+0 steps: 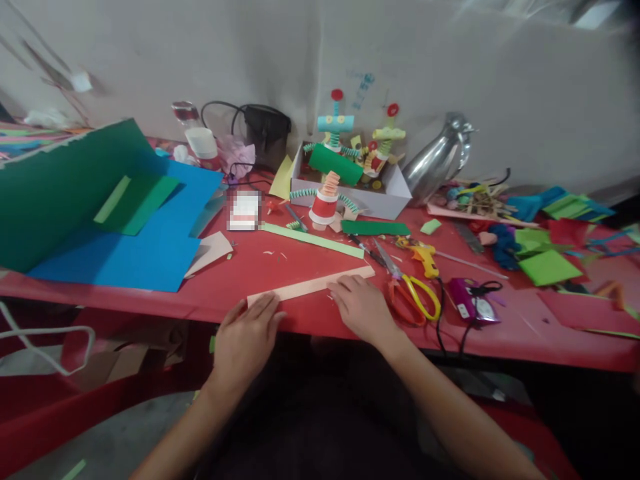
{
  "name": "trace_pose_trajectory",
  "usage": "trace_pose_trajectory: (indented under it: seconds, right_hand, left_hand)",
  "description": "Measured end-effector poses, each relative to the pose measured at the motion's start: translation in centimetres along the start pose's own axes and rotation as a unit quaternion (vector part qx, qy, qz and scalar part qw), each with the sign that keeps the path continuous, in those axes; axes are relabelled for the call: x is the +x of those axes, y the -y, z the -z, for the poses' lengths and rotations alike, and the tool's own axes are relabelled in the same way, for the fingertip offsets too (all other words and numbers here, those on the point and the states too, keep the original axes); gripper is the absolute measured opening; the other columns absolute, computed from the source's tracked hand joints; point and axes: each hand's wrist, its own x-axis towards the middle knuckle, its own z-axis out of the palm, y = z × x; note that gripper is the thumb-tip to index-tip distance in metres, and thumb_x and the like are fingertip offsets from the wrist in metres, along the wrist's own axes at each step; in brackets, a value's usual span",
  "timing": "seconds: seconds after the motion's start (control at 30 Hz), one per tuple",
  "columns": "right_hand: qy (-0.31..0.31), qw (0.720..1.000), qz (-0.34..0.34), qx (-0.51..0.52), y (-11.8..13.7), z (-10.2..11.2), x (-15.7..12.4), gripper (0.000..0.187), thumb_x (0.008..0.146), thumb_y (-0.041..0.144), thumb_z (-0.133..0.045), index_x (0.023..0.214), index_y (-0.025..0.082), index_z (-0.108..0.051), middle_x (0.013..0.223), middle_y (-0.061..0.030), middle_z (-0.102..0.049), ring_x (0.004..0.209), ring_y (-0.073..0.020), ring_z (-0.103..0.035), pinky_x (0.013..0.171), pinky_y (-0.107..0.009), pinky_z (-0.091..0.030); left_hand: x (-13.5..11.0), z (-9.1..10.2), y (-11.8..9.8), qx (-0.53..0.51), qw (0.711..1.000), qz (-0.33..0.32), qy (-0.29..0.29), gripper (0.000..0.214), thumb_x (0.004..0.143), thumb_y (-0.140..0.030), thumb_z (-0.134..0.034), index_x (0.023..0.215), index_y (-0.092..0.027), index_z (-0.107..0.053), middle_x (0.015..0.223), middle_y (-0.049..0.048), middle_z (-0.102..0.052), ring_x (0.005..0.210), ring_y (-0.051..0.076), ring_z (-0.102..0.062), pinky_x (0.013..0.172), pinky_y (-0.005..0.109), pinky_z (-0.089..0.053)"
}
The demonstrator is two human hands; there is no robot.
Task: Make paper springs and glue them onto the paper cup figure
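Note:
A long pale peach paper strip (305, 287) lies slantwise near the front edge of the red table (260, 267). My left hand (247, 337) rests at the strip's left end, fingers flat and stretched out onto it. My right hand (363, 307) lies palm down on the strip's right half, fingers spread flat. Neither hand grips anything. Just right of my right hand lie scissors (415, 297) with yellow and red handles.
Green card (55, 193) and blue card (135, 247) cover the table's left. A white box (350, 183) of paper figures, a red and white paper cup figure (324, 207), a metal jug (437, 157), a yellow glue gun (425, 257), green strips and paper scraps crowd the back and right.

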Motion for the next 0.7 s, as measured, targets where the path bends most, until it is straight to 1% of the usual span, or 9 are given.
trace_pose_trajectory:
  seconds: [0.1, 0.17, 0.23, 0.3, 0.4, 0.47, 0.53, 0.6, 0.7]
  right_hand:
    - [-0.005, 1.0, -0.007, 0.007, -0.1, 0.1, 0.1, 0.027, 0.097, 0.024, -0.044, 0.116, 0.023, -0.064, 0.105, -0.0093, -0.066, 0.1, -0.0254, -0.055, 0.087, -0.038, -0.043]
    - [-0.023, 0.999, -0.01, 0.025, -0.2, 0.3, 0.2, 0.027, 0.097, 0.023, -0.044, 0.114, 0.022, -0.065, 0.105, -0.0086, -0.066, 0.101, -0.0249, -0.055, 0.089, -0.038, -0.043]
    - [-0.063, 0.996, -0.029, 0.055, -1.2, 0.8, 0.0, 0.028, 0.098, 0.023, -0.042, 0.112, 0.022, -0.066, 0.106, -0.0078, -0.067, 0.103, -0.0234, -0.056, 0.091, -0.036, -0.043]
    - [-0.118, 0.987, -0.085, 0.073, -3.7, 1.5, -0.5, 0.029, 0.098, 0.027, -0.04, 0.103, 0.019, -0.068, 0.103, -0.0089, -0.068, 0.101, -0.0228, -0.058, 0.091, -0.035, -0.044]
    - [-0.159, 0.96, -0.231, 0.024, -9.3, 2.7, -1.4, 0.027, 0.093, 0.028, -0.047, 0.092, 0.013, -0.069, 0.098, -0.0145, -0.069, 0.099, -0.0269, -0.06, 0.091, -0.039, -0.044]
    - [-0.119, 0.936, -0.331, -0.02, -13.0, 3.3, -1.5, 0.028, 0.087, 0.022, -0.052, 0.105, 0.007, -0.067, 0.106, -0.02, -0.068, 0.107, -0.031, -0.059, 0.097, -0.043, -0.04]
    - [-0.056, 0.908, -0.414, -0.011, -15.6, 3.5, -1.1, 0.035, 0.083, 0.017, -0.053, 0.112, 0.0, -0.063, 0.11, -0.0274, -0.065, 0.11, -0.0347, -0.058, 0.096, -0.045, -0.04]
    - [-0.036, 0.895, -0.444, 0.007, -17.2, 3.4, -0.3, 0.034, 0.078, 0.014, -0.055, 0.108, 0.0, -0.065, 0.107, -0.0291, -0.066, 0.106, -0.0353, -0.061, 0.091, -0.043, -0.043]
    - [-0.039, 0.893, -0.446, 0.042, -18.4, 3.2, 0.9, 0.028, 0.073, 0.015, -0.06, 0.099, 0.01, -0.069, 0.097, -0.0208, -0.07, 0.096, -0.0312, -0.065, 0.083, -0.037, -0.046]
  left_hand:
    - [0.2, 0.8, 0.8, 0.023, 0.999, 0.028, -0.033, 0.03, 0.094, -0.028, -0.047, 0.113, -0.021, -0.068, 0.117, 0.0097, -0.071, 0.106, 0.029, -0.066, 0.099, 0.047, -0.043]
    - [1.2, 0.6, 1.0, 0.023, 0.999, 0.008, -0.042, 0.032, 0.093, -0.024, -0.047, 0.117, -0.02, -0.067, 0.121, 0.0102, -0.07, 0.112, 0.03, -0.063, 0.1, 0.047, -0.042]
    - [2.4, 0.1, 1.4, 0.015, 0.999, -0.027, -0.022, 0.035, 0.091, -0.016, -0.045, 0.119, -0.02, -0.067, 0.123, 0.0092, -0.069, 0.114, 0.029, -0.062, 0.102, 0.047, -0.04]
    - [3.5, -0.2, 2.2, 0.017, 0.999, -0.032, 0.004, 0.036, 0.089, -0.01, -0.043, 0.111, -0.02, -0.07, 0.115, 0.0085, -0.072, 0.106, 0.028, -0.065, 0.099, 0.048, -0.041]
    - [4.7, -0.1, 2.9, 0.011, 1.0, -0.02, 0.006, 0.028, 0.091, -0.021, -0.048, 0.105, -0.019, -0.072, 0.109, 0.0096, -0.074, 0.1, 0.03, -0.065, 0.093, 0.048, -0.043]
    - [5.5, -0.1, 2.1, -0.009, 1.0, -0.03, -0.004, 0.029, 0.092, -0.032, -0.051, 0.11, -0.02, -0.071, 0.113, 0.0096, -0.072, 0.104, 0.031, -0.064, 0.092, 0.047, -0.043]
    - [6.4, -0.6, 0.6, -0.021, 0.999, -0.035, -0.008, 0.033, 0.093, -0.033, -0.049, 0.118, -0.02, -0.067, 0.117, 0.0098, -0.07, 0.106, 0.031, -0.062, 0.093, 0.046, -0.043]
    - [7.1, -1.5, -1.0, -0.02, 0.999, -0.028, -0.004, 0.036, 0.094, -0.029, -0.047, 0.124, -0.018, -0.063, 0.119, 0.0107, -0.069, 0.106, 0.03, -0.061, 0.091, 0.045, -0.044]
    - [7.7, -2.8, -2.1, -0.003, 1.0, -0.009, 0.007, 0.038, 0.093, -0.025, -0.046, 0.128, -0.017, -0.06, 0.117, 0.0119, -0.069, 0.103, 0.03, -0.06, 0.087, 0.046, -0.045]
